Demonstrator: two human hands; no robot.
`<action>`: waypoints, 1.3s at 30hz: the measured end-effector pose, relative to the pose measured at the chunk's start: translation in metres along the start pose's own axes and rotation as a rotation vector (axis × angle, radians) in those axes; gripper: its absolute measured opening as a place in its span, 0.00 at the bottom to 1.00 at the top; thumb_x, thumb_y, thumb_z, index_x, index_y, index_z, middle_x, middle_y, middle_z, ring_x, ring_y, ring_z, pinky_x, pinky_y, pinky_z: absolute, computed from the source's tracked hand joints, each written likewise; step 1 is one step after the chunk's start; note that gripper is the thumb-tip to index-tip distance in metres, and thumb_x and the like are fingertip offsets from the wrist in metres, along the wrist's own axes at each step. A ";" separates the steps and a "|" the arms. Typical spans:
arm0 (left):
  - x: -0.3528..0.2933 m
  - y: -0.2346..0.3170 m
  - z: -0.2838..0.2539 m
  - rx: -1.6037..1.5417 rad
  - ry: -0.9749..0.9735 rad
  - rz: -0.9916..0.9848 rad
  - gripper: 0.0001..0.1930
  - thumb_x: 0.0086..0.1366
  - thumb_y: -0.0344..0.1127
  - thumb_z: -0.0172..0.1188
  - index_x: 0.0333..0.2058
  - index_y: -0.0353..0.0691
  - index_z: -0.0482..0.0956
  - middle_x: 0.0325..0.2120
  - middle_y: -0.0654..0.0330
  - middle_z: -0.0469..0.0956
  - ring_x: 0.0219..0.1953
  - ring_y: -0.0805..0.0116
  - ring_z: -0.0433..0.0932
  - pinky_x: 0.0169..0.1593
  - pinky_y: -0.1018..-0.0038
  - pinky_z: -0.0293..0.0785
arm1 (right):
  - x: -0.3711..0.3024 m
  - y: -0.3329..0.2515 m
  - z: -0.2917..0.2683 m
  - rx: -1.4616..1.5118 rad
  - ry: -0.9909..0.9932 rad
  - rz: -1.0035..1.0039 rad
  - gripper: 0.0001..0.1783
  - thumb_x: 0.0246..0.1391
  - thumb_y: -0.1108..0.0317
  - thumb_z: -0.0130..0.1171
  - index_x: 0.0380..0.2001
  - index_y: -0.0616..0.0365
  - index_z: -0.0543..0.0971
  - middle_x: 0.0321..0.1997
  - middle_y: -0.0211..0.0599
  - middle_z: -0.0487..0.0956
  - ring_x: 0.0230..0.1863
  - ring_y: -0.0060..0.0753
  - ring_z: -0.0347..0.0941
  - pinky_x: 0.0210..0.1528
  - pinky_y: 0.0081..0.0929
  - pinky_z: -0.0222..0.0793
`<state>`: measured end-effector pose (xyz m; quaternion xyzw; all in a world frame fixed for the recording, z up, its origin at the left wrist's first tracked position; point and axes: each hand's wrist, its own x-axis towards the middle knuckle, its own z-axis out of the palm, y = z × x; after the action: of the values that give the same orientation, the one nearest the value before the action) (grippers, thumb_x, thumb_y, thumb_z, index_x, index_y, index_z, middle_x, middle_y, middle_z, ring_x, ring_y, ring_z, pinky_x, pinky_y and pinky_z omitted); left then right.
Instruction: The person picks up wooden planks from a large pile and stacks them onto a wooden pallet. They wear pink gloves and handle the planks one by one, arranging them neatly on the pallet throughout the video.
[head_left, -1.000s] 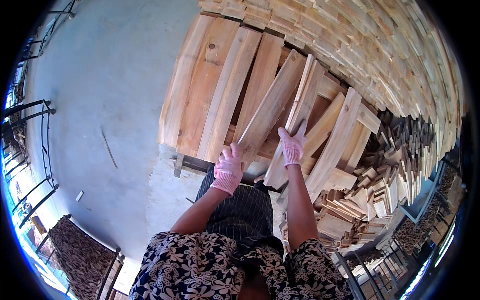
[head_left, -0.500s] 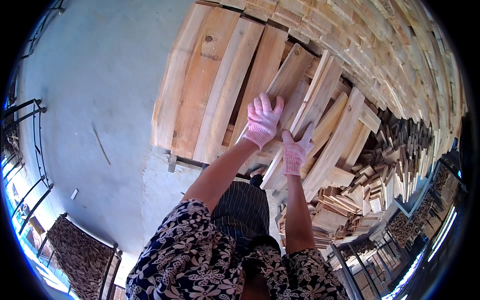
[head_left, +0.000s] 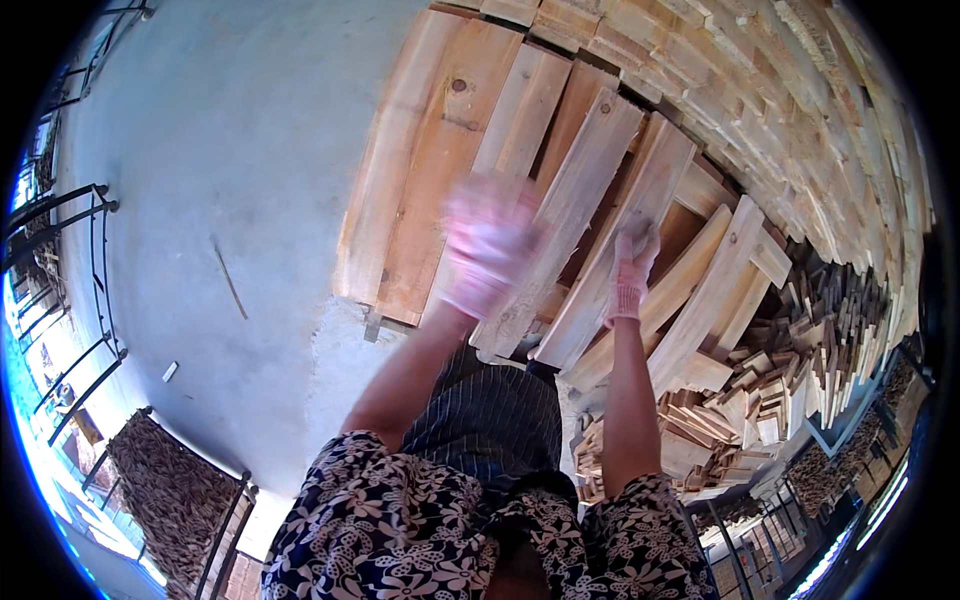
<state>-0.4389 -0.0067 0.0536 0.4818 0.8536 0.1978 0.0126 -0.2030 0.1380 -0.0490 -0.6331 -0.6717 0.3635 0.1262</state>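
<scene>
My left hand [head_left: 490, 245], in a pink-and-white glove, is smeared by motion above the boards. Its fingers cannot be made out. Close to its right lies a rough pale plank [head_left: 572, 215], slanting over the stack. Gloved the same way, my right hand [head_left: 633, 265] is closed at the right edge of another long plank [head_left: 600, 275], its fingertips against the wood. To the left of both, several wide planks [head_left: 425, 170] lie side by side, one with a dark knot. More planks [head_left: 708, 285] cross each other loosely beyond my right hand.
A high wall of stacked boards [head_left: 760, 110] curves along the far right. Short wood offcuts [head_left: 740, 400] are heaped at the right. On the left is grey concrete floor [head_left: 240, 150] with a thin stick [head_left: 230, 280]. A rack of brown pieces [head_left: 170, 490] stands at lower left.
My left hand has lifted off the rough plank and moved left. That plank now shows along its length. My right hand has closed at its plank's edge, and the whole view has shifted slightly.
</scene>
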 end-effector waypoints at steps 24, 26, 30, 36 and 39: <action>-0.037 -0.220 -0.029 -0.443 -0.405 -0.978 0.42 0.71 0.72 0.42 0.74 0.52 0.55 0.64 0.50 0.72 0.64 0.49 0.72 0.65 0.58 0.64 | -0.013 -0.013 -0.060 -0.868 0.158 0.289 0.50 0.52 0.42 0.67 0.73 0.35 0.54 0.72 0.55 0.55 0.69 0.64 0.58 0.63 0.62 0.60; -0.042 -0.226 -0.024 -0.462 -0.368 -0.974 0.43 0.71 0.72 0.42 0.74 0.52 0.55 0.65 0.49 0.71 0.65 0.48 0.71 0.66 0.58 0.63 | -0.012 0.000 -0.068 -0.805 0.175 0.317 0.49 0.53 0.42 0.67 0.73 0.35 0.54 0.71 0.55 0.55 0.69 0.64 0.58 0.62 0.60 0.61; -0.053 -0.243 -0.010 -0.367 -0.387 -0.912 0.44 0.71 0.72 0.43 0.75 0.48 0.54 0.67 0.48 0.68 0.68 0.50 0.67 0.69 0.60 0.60 | -0.009 0.000 -0.085 -0.795 0.018 0.399 0.46 0.56 0.61 0.62 0.75 0.45 0.52 0.73 0.56 0.55 0.69 0.68 0.59 0.66 0.59 0.60; -0.075 -0.285 0.004 -0.251 -0.466 -0.729 0.35 0.77 0.56 0.40 0.75 0.44 0.53 0.73 0.51 0.58 0.72 0.53 0.62 0.72 0.65 0.56 | -0.016 0.056 -0.184 0.528 -0.195 0.061 0.43 0.57 0.70 0.60 0.74 0.65 0.57 0.76 0.57 0.60 0.71 0.45 0.67 0.68 0.35 0.66; -0.046 -0.244 -0.001 -0.445 -0.429 -0.914 0.29 0.79 0.44 0.38 0.75 0.44 0.53 0.75 0.51 0.53 0.74 0.55 0.57 0.75 0.68 0.52 | 0.030 0.137 -0.201 2.550 -0.291 0.401 0.46 0.57 0.62 0.65 0.74 0.58 0.56 0.74 0.56 0.63 0.67 0.53 0.70 0.66 0.38 0.68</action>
<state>-0.6138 -0.1564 -0.0383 0.0775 0.8916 0.2452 0.3726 0.0227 0.2231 -0.0049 -0.1111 0.2439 0.8198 0.5061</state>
